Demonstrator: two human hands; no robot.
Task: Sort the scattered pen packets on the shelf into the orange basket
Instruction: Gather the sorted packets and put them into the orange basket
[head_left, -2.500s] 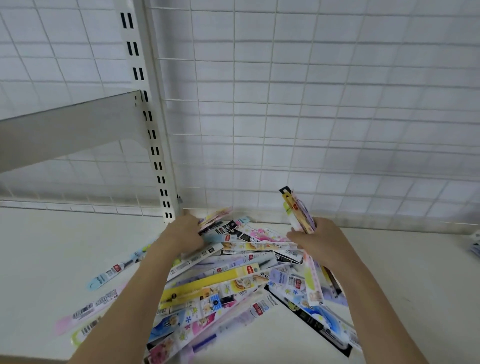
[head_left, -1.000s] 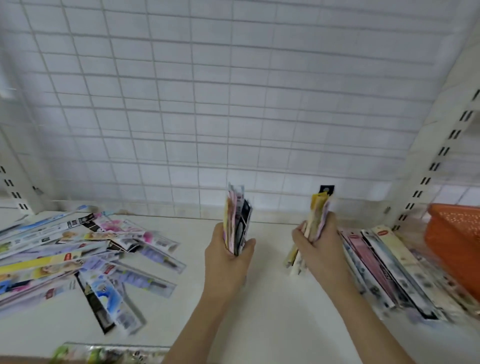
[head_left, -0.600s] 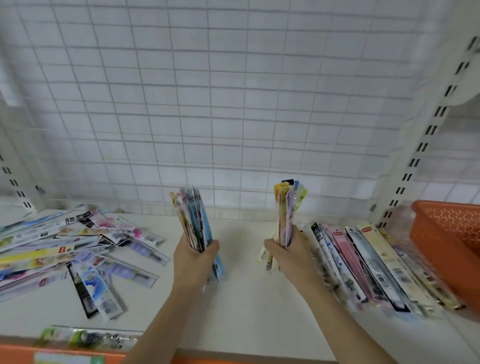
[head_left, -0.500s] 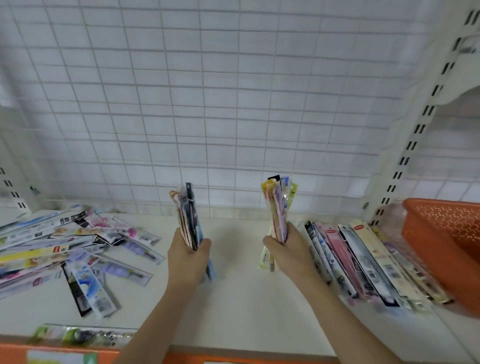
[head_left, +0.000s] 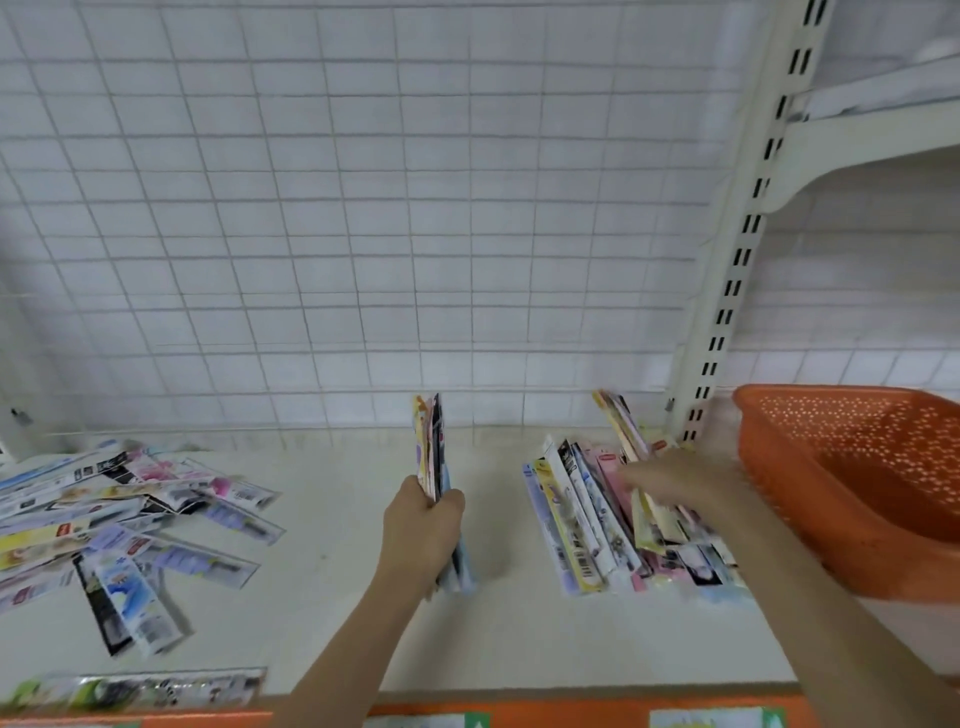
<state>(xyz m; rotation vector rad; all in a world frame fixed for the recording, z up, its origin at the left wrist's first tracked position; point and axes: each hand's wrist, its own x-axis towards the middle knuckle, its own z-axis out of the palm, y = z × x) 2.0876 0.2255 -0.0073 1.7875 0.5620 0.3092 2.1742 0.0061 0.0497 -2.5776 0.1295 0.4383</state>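
The scattered pen packets (head_left: 119, 525) lie loose on the white shelf (head_left: 332, 603), far left of the orange basket (head_left: 852, 488). A tidier row of packets (head_left: 582, 525) sits just left of the basket, side by side. The left hand (head_left: 421, 535), well left of the basket, is clenched around an upright bundle of packets (head_left: 431, 452). The right hand (head_left: 675, 480), blurred, reaches over the row right beside the basket's near wall and appears closed on a tilted bunch of packets (head_left: 618, 423). Behind stand a wire grid (head_left: 363, 208) and a slotted upright (head_left: 737, 260)
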